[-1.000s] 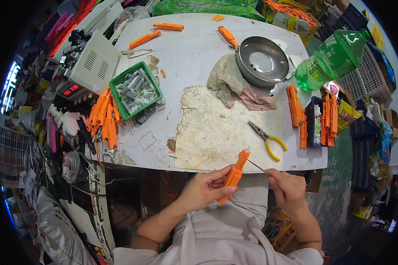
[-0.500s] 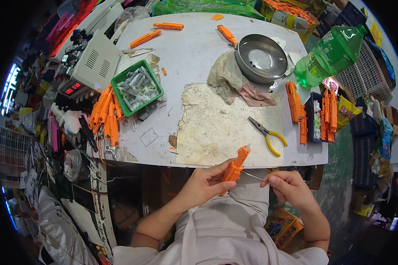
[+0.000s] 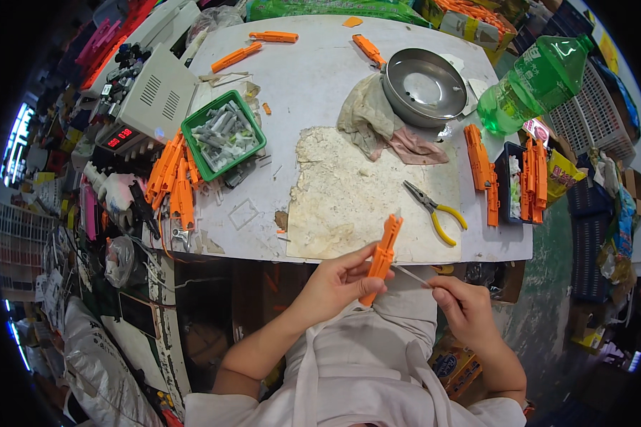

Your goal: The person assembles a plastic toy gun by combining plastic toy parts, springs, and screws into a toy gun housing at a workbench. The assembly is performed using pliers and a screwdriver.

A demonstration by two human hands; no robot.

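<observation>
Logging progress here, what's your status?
Left fingers gripping orange piece. Right fingers holding thin metal tool, tip at piece's side. Yellow-handled pliers beyond, not in the way.

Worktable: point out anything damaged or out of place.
The cream work mat looks damaged: its surface is blotched and its upper-left edge ragged. Grey slivers lie loose on the tabletop beside the green basket.

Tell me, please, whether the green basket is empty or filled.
Filled: grey and whitish pieces lie heaped across the inside of the green basket.
</observation>
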